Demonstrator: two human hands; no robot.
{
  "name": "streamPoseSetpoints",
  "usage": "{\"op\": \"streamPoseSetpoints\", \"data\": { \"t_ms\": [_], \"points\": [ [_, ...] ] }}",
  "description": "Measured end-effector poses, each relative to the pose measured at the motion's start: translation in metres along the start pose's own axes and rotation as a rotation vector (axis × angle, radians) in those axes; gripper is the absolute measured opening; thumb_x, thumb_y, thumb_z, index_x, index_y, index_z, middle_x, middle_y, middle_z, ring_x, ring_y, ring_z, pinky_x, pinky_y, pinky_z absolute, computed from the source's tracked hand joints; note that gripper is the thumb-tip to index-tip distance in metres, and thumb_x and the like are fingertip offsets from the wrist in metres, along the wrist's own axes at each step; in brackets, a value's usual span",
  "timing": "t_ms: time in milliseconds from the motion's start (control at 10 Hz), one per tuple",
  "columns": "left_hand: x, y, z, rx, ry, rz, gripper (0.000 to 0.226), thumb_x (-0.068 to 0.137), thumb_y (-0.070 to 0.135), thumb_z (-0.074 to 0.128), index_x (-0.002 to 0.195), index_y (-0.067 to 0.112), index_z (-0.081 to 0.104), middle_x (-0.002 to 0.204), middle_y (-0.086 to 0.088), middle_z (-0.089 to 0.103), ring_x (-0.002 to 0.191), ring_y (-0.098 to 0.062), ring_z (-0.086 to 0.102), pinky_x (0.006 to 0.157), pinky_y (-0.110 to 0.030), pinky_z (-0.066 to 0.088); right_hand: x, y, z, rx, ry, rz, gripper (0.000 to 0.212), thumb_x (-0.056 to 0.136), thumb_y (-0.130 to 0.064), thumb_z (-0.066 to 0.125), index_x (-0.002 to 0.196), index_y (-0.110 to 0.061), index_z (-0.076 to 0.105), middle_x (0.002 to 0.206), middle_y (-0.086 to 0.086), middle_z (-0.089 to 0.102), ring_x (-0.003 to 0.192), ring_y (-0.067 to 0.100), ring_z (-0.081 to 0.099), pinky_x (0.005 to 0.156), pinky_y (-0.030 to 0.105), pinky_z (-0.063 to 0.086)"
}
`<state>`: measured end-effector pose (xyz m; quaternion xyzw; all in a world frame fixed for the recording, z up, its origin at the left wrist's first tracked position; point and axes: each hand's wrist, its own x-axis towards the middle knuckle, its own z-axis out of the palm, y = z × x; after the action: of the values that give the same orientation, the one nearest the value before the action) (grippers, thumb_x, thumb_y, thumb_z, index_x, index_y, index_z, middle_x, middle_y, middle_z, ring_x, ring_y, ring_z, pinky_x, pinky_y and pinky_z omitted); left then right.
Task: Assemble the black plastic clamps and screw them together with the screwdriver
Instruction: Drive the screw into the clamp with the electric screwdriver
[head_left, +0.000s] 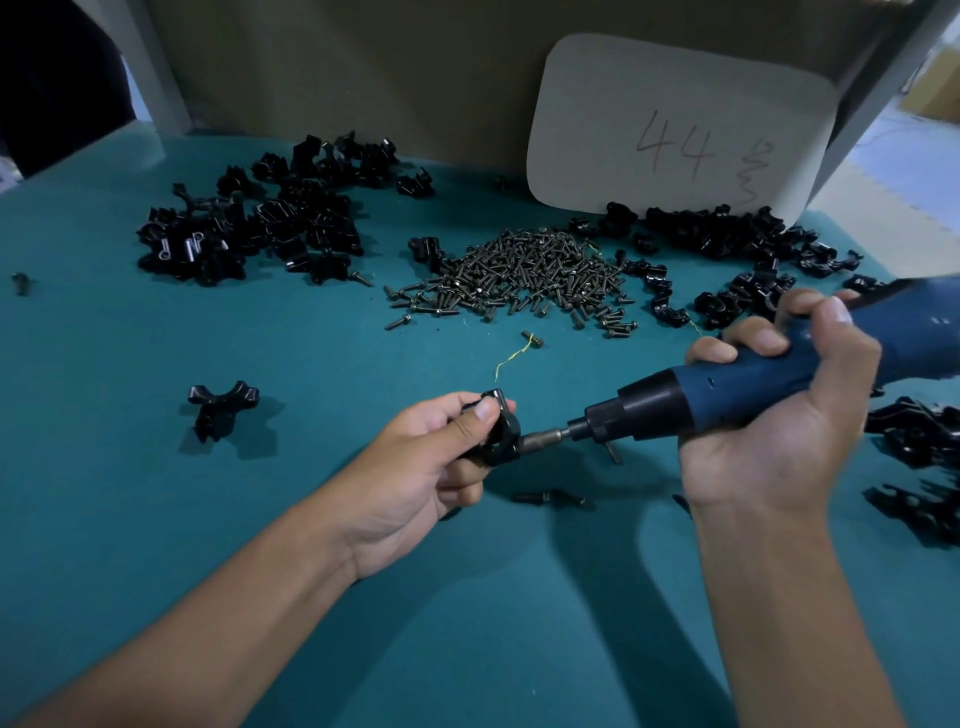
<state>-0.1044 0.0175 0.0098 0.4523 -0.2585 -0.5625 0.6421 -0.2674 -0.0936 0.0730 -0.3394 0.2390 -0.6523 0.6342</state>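
Observation:
My left hand (415, 467) grips a black plastic clamp (501, 434) just above the teal table, thumb on top. My right hand (769, 410) is wrapped round a blue electric screwdriver (727, 387) that lies nearly level. Its metal bit (545, 439) points left and meets the clamp's right side. The screw under the bit is hidden.
A heap of small dark screws (524, 275) lies mid-table. Piles of black clamp parts sit at the back left (260, 218), back right (727, 244) and right edge (914, 467). One clamp part (221, 405) lies alone on the left. Loose screws (535, 498) lie below the hands. A card marked 44 (680, 135) leans behind.

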Motion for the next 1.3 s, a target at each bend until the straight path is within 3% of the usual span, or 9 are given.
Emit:
{"op": "streamPoseSetpoints", "data": {
  "t_ms": [200, 400, 500, 600, 800, 1000, 1100, 1200, 1300],
  "points": [
    [0.001, 0.0, -0.003, -0.015, -0.032, -0.019, 0.036, 0.089, 0.032, 0.062, 0.115, 0.006, 0.063, 0.069, 0.008, 0.044, 0.049, -0.004, 0.022, 0.047, -0.017, 0.026, 0.007, -0.004, 0.002, 0.179, -0.113, 0.075, 0.025, 0.099, -0.018, 0.051, 0.122, -0.017, 0.04, 0.102, -0.008, 0.057, 0.072, 0.007, 0.048, 0.064, 0.025, 0.045],
    [0.003, 0.001, -0.008, 0.039, -0.023, 0.076, 0.035, 0.09, 0.038, 0.066, 0.113, 0.011, 0.065, 0.073, 0.011, 0.056, 0.05, -0.004, 0.025, 0.049, -0.016, 0.029, 0.022, -0.014, -0.004, 0.311, -0.194, 0.09, 0.015, 0.091, -0.016, 0.061, 0.104, -0.02, 0.054, 0.092, -0.007, 0.064, 0.068, 0.006, 0.055, 0.064, 0.024, 0.048],
    [0.005, 0.001, -0.008, 0.087, 0.129, 0.175, 0.034, 0.084, 0.039, 0.066, 0.108, 0.016, 0.068, 0.084, 0.005, 0.057, 0.049, -0.004, 0.029, 0.052, -0.015, 0.034, 0.04, -0.02, -0.013, 0.434, 0.013, 0.074, 0.031, 0.087, -0.022, 0.068, 0.113, -0.015, 0.054, 0.093, -0.003, 0.064, 0.077, 0.011, 0.062, 0.078, 0.025, 0.052],
    [0.008, -0.002, -0.006, 0.07, 0.244, 0.27, 0.032, 0.081, 0.038, 0.065, 0.107, 0.019, 0.068, 0.087, 0.005, 0.06, 0.053, -0.004, 0.035, 0.054, -0.015, 0.037, 0.046, -0.003, -0.013, 0.329, 0.32, 0.153, 0.039, 0.086, -0.029, 0.076, 0.12, -0.018, 0.061, 0.109, -0.005, 0.074, 0.099, 0.012, 0.072, 0.096, 0.032, 0.053],
    [0.003, 0.0, -0.005, -0.001, 0.31, 0.331, 0.018, 0.092, 0.016, 0.063, 0.094, 0.03, 0.075, 0.088, 0.004, 0.06, 0.061, -0.007, 0.04, 0.064, -0.025, 0.036, 0.056, 0.056, -0.004, -0.199, 0.472, 0.338, 0.043, 0.093, -0.035, 0.073, 0.123, -0.018, 0.048, 0.114, -0.001, 0.064, 0.099, 0.015, 0.064, 0.085, 0.034, 0.047],
    [-0.006, -0.001, 0.003, 0.329, 0.257, 0.448, 0.024, 0.089, 0.031, 0.058, 0.105, 0.047, 0.065, 0.096, 0.02, 0.068, 0.084, -0.003, 0.06, 0.082, -0.018, 0.05, 0.077, 0.045, -0.025, -0.722, 0.122, 0.549, 0.031, 0.089, -0.046, 0.074, 0.099, -0.021, 0.06, 0.1, 0.002, 0.072, 0.084, 0.02, 0.072, 0.056, 0.029, 0.057],
    [-0.012, -0.006, 0.005, 0.48, 0.187, 0.495, 0.029, 0.088, 0.041, 0.065, 0.115, 0.049, 0.06, 0.116, 0.018, 0.068, 0.111, -0.005, 0.064, 0.096, -0.018, 0.048, 0.083, 0.032, -0.035, -1.117, -0.01, 0.683, 0.059, 0.088, -0.066, 0.062, 0.099, -0.008, 0.067, 0.076, 0.006, 0.075, 0.055, 0.016, 0.067, 0.05, 0.026, 0.049],
    [-0.014, -0.01, 0.007, 0.714, 0.158, 0.61, 0.033, 0.085, 0.047, 0.067, 0.117, 0.043, 0.063, 0.117, 0.017, 0.067, 0.114, -0.012, 0.063, 0.095, -0.024, 0.049, 0.087, 0.021, -0.027, -1.498, -0.119, 0.666, 0.068, 0.097, -0.069, 0.044, 0.081, -0.006, 0.065, 0.057, 0.002, 0.061, 0.046, 0.015, 0.049, 0.048, 0.024, 0.038],
    [-0.012, -0.011, 0.008, 0.848, 0.132, 0.771, 0.03, 0.084, 0.041, 0.072, 0.113, 0.034, 0.067, 0.115, 0.02, 0.062, 0.113, -0.007, 0.061, 0.093, -0.017, 0.046, 0.074, 0.011, -0.005, -1.633, -0.356, 0.389, 0.056, 0.104, -0.055, 0.042, 0.087, -0.007, 0.067, 0.073, 0.005, 0.068, 0.061, 0.018, 0.057, 0.057, 0.03, 0.048]
  ]
}}
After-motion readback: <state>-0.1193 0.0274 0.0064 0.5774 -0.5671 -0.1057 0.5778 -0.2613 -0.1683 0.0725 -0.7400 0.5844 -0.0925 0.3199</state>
